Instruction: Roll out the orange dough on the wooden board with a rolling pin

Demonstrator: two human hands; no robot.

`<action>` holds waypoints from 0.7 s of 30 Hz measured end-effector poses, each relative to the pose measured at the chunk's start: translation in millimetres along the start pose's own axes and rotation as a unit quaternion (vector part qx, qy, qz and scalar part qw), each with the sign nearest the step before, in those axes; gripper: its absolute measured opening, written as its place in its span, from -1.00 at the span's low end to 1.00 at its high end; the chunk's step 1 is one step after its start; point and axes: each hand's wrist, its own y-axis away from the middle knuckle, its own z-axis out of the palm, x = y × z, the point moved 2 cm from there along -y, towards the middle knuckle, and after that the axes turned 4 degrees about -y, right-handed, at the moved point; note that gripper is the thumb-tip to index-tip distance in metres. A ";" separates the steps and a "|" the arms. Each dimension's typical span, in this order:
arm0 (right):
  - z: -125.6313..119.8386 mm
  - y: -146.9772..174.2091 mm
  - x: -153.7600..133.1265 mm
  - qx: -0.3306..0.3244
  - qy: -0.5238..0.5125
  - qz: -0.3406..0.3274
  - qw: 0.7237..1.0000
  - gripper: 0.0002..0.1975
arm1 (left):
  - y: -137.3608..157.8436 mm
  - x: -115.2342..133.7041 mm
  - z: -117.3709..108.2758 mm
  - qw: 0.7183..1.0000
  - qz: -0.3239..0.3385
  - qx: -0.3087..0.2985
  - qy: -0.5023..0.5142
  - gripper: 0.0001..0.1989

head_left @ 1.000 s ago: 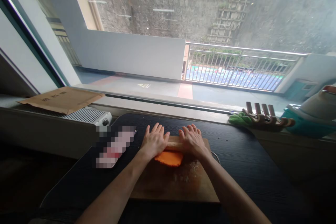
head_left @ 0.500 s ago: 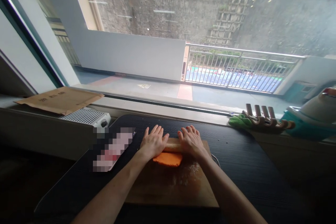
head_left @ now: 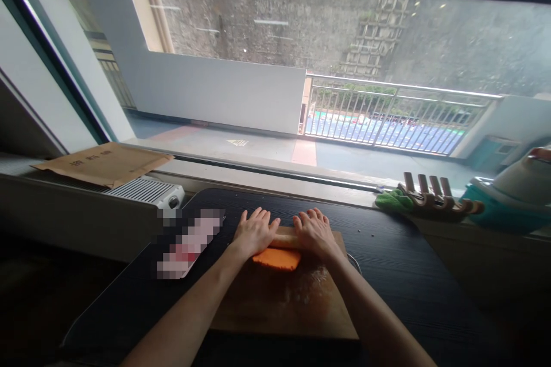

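A wooden rolling pin [head_left: 284,240] lies crosswise at the far part of a wooden board [head_left: 284,321]. My left hand [head_left: 257,231] rests palm down over the pin's left end, its fingers stretched forward. Over the right end lies my right hand [head_left: 313,230], also palm down with fingers extended. Both palms hide the ends of the pin. Just on the near side of the pin shows a flat piece of orange dough [head_left: 278,258], with a ragged near edge; its far part is covered by the pin and my left hand.
The board stands on a black table [head_left: 400,275]. A blurred-out flat object [head_left: 189,249] lies left of it. Behind are a brown envelope [head_left: 107,165] on a white heater [head_left: 150,190], a green cloth [head_left: 394,200], a brown rack [head_left: 430,192] and a teal tub [head_left: 495,206] beside the window.
The whole view has shifted slightly. My hands keep nearly the same place on the rolling pin, and the orange dough looks the same.
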 end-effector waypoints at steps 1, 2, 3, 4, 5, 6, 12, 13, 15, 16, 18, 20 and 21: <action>0.6 6.7 -0.7 0.006 0.001 -0.008 1.000 -0.59 | 5.5 -0.2 -0.3 1.000 0.001 0.001 0.000 -0.50; 2.5 18.5 -1.2 0.014 0.000 -0.024 1.000 -0.59 | 16.5 -0.6 -0.2 1.000 0.006 0.005 0.000 -0.50; 5.4 33.8 -1.6 0.024 -0.001 -0.045 0.999 -0.59 | 31.6 -1.1 0.3 1.000 0.013 0.013 -0.001 -0.49; 9.0 50.6 -1.7 0.037 -0.004 -0.067 0.997 -0.60 | 48.7 -1.7 1.5 1.000 0.024 0.020 -0.002 -0.48; 12.7 66.7 -1.9 0.047 -0.010 -0.098 0.994 -0.62 | 65.6 -1.8 2.2 0.998 0.047 0.048 -0.006 -0.48; 15.4 79.8 -1.8 0.065 -0.013 -0.121 0.990 -0.61 | 79.9 -2.0 2.9 0.995 0.065 0.075 -0.007 -0.47; 7.3 46.0 -3.7 0.034 -0.004 -0.058 0.998 -0.60 | 49.1 -2.2 4.7 0.999 0.019 0.034 -0.010 -0.49; 3.5 31.5 -5.0 0.013 -0.001 -0.034 0.999 -0.59 | 33.0 -1.6 3.4 1.000 0.008 0.028 -0.009 -0.50; -2.4 14.3 -7.7 -0.007 0.006 -0.010 1.000 -0.57 | 11.3 -0.5 0.3 1.000 0.000 0.017 -0.005 -0.52; -3.1 14.3 -8.8 -0.004 0.010 -0.013 1.000 -0.57 | 9.0 -0.3 -1.2 1.000 0.002 0.017 -0.004 -0.52; 1.6 32.3 -9.0 0.021 0.011 -0.044 0.999 -0.57 | 23.8 -1.3 -2.6 1.000 0.010 0.021 -0.001 -0.52; 12.4 65.9 -6.7 0.054 -0.002 -0.095 0.994 -0.58 | 56.6 -3.6 -1.4 0.999 0.029 0.031 0.003 -0.50; 18.0 83.3 -5.3 0.071 -0.012 -0.125 0.990 -0.58 | 74.5 -4.6 -0.7 0.998 0.046 0.046 0.009 -0.49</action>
